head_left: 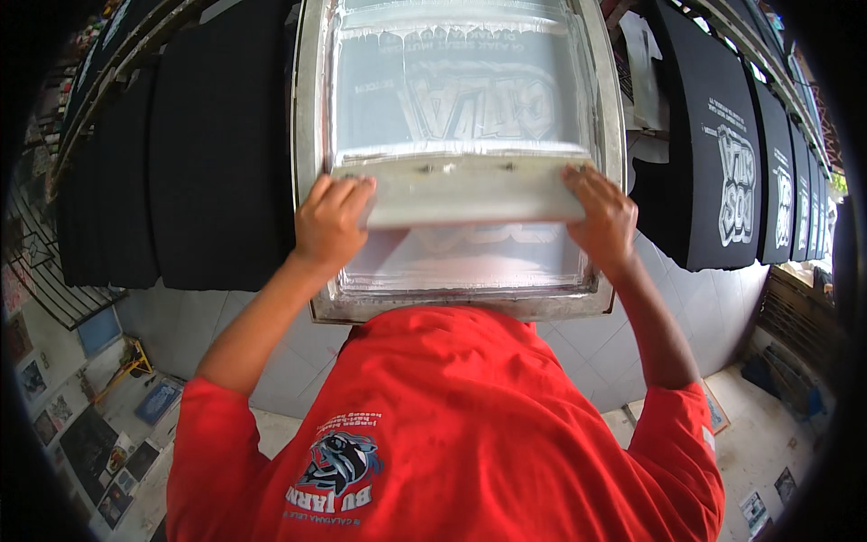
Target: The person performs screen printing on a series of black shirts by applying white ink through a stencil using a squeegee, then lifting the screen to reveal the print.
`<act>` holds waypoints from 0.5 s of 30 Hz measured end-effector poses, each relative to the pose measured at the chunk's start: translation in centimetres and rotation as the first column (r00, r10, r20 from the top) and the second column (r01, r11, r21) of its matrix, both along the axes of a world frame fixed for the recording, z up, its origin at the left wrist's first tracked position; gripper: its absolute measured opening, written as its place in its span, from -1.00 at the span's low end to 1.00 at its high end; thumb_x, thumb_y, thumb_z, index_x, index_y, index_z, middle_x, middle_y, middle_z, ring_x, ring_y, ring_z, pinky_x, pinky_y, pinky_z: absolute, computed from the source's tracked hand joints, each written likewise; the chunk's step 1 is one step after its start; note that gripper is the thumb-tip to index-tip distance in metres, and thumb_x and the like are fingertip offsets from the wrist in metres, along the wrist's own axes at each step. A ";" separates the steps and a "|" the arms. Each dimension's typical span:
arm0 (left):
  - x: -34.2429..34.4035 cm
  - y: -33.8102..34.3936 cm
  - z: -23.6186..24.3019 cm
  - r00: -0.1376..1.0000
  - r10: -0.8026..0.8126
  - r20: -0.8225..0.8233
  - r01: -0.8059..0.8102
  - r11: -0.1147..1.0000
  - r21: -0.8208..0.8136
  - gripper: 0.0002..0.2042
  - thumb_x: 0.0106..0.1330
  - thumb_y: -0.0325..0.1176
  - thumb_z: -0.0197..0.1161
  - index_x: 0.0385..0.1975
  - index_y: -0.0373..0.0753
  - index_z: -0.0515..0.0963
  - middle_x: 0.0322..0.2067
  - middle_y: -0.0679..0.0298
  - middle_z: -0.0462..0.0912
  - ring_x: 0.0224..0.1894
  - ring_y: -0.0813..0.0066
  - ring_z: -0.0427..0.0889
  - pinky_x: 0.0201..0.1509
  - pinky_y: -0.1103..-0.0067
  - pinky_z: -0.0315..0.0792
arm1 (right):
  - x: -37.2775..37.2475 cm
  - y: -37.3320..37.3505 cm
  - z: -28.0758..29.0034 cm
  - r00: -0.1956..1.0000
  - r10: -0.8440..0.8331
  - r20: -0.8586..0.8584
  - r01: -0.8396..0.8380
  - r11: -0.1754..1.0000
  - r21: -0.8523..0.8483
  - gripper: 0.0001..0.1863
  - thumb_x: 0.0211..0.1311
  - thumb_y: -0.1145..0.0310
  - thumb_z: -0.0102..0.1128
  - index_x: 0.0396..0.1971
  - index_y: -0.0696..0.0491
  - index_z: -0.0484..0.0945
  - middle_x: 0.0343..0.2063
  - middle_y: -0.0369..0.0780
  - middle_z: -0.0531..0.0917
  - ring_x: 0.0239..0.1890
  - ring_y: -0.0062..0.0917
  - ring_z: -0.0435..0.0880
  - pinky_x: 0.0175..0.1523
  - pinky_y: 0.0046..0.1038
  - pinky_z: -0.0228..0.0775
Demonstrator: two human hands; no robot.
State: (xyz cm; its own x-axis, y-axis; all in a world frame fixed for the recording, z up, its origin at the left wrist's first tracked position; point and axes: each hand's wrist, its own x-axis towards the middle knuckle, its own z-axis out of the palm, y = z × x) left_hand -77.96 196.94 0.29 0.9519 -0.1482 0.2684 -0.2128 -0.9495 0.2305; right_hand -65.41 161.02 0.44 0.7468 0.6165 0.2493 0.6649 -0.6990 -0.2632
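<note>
Both my hands grip a wide squeegee (470, 194) at its two ends. My left hand (332, 217) wraps its fingers over the left end, and my right hand (603, 212) is closed round the right end. The squeegee lies across a screen printing frame (612, 117), tilted on the mesh (370, 90). White ink (461, 149) gathers along its far edge, and more streaks the mesh at the far end. A stencil of large block lettering shows through the mesh, partly covered by the squeegee. The frame's near edge is close against my red shirt.
Black fabric panels (217, 144) hang over boards to the left. On the right, black panels (722, 163) carry white printed designs in a row. Metal rails (736, 41) run past them. Below lies a grey tiled floor (682, 289), with pictures scattered at the lower left.
</note>
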 end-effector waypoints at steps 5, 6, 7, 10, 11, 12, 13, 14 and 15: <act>7.3 2.6 -0.7 0.999 0.012 0.046 -0.014 0.999 0.049 -0.55 -0.19 -0.58 0.36 -0.18 -0.12 0.65 -0.25 0.38 0.65 -0.19 0.30 0.58 -0.10 0.49 0.55 | 7.1 2.2 -0.9 1.000 -0.018 0.022 0.018 1.000 0.008 -0.49 -0.20 0.59 0.34 -0.09 -0.01 0.66 -0.07 -0.25 0.71 0.01 -0.35 0.69 0.05 -0.36 0.59; 8.7 3.2 -0.8 0.998 0.021 0.052 -0.024 0.998 0.050 -0.56 -0.19 -0.58 0.36 -0.19 -0.11 0.65 -0.25 0.39 0.65 -0.19 0.30 0.58 -0.10 0.49 0.55 | 8.4 3.1 -0.2 1.000 -0.030 -0.003 0.030 1.000 -0.002 -0.49 -0.19 0.58 0.34 -0.09 -0.02 0.66 -0.07 -0.26 0.71 -0.01 -0.34 0.69 0.04 -0.36 0.59; 10.2 3.8 -0.8 0.998 0.031 0.059 -0.034 0.998 0.051 -0.56 -0.19 -0.58 0.37 -0.19 -0.10 0.65 -0.25 0.39 0.66 -0.19 0.29 0.58 -0.09 0.49 0.55 | 9.8 3.9 0.1 0.999 -0.041 -0.029 0.041 0.999 -0.012 -0.50 -0.18 0.57 0.34 -0.09 -0.02 0.66 -0.07 -0.26 0.71 -0.02 -0.34 0.70 0.03 -0.36 0.59; 14.7 4.9 -0.7 0.997 0.060 0.044 -0.061 0.997 0.036 -0.60 -0.16 -0.54 0.39 -0.22 -0.09 0.64 -0.26 0.38 0.65 -0.15 0.28 0.58 -0.10 0.48 0.56 | 14.3 5.0 -0.3 0.999 -0.034 0.033 0.034 0.999 0.011 -0.56 -0.14 0.54 0.29 -0.13 -0.04 0.66 -0.12 -0.25 0.71 -0.08 -0.31 0.70 -0.03 -0.33 0.57; 16.1 5.3 -0.6 0.997 0.053 0.052 -0.055 0.998 0.035 -0.61 -0.16 -0.53 0.39 -0.22 -0.09 0.64 -0.26 0.38 0.65 -0.14 0.28 0.58 -0.10 0.47 0.56 | 15.8 5.3 -0.3 0.999 -0.036 0.035 0.035 0.999 0.021 -0.58 -0.13 0.54 0.27 -0.15 -0.04 0.65 -0.13 -0.25 0.71 -0.09 -0.30 0.70 -0.04 -0.31 0.57; 17.1 5.6 -0.4 0.996 0.049 0.070 -0.053 0.997 0.055 -0.64 -0.14 -0.46 0.40 -0.24 -0.11 0.66 -0.30 0.29 0.69 -0.18 0.21 0.63 -0.12 0.40 0.57 | 16.7 5.8 0.2 0.999 -0.049 -0.013 0.049 0.999 0.014 -0.61 -0.13 0.46 0.29 -0.17 -0.05 0.67 -0.16 -0.22 0.72 -0.10 -0.31 0.70 -0.03 -0.30 0.56; 18.8 6.5 0.2 0.999 0.052 -0.006 -0.051 0.998 0.025 -0.66 -0.13 -0.43 0.39 -0.25 -0.13 0.67 -0.31 0.23 0.70 -0.21 0.16 0.65 -0.13 0.37 0.57 | 18.6 6.3 1.1 0.991 -0.075 -0.108 0.065 0.993 -0.094 -0.61 -0.14 0.42 0.30 -0.17 -0.04 0.67 -0.16 -0.19 0.72 -0.10 -0.29 0.70 -0.02 -0.29 0.55; 20.9 7.6 1.3 0.995 0.058 -0.085 -0.058 0.998 -0.006 -0.68 -0.13 -0.41 0.38 -0.26 -0.15 0.68 -0.33 0.17 0.71 -0.24 0.12 0.66 -0.13 0.35 0.57 | 20.7 7.4 3.0 0.974 -0.106 -0.200 0.064 0.977 -0.202 -0.60 -0.15 0.39 0.32 -0.17 -0.03 0.68 -0.17 -0.16 0.72 -0.11 -0.27 0.70 -0.01 -0.28 0.55; 22.8 8.6 2.4 0.985 0.057 -0.163 -0.064 0.997 -0.038 -0.69 -0.12 -0.38 0.37 -0.27 -0.17 0.69 -0.34 0.12 0.72 -0.26 0.08 0.67 -0.14 0.33 0.57 | 22.6 8.3 4.2 0.946 -0.150 -0.286 0.057 0.949 -0.310 -0.59 -0.16 0.35 0.33 -0.17 -0.02 0.69 -0.17 -0.14 0.72 -0.12 -0.25 0.70 0.00 -0.27 0.54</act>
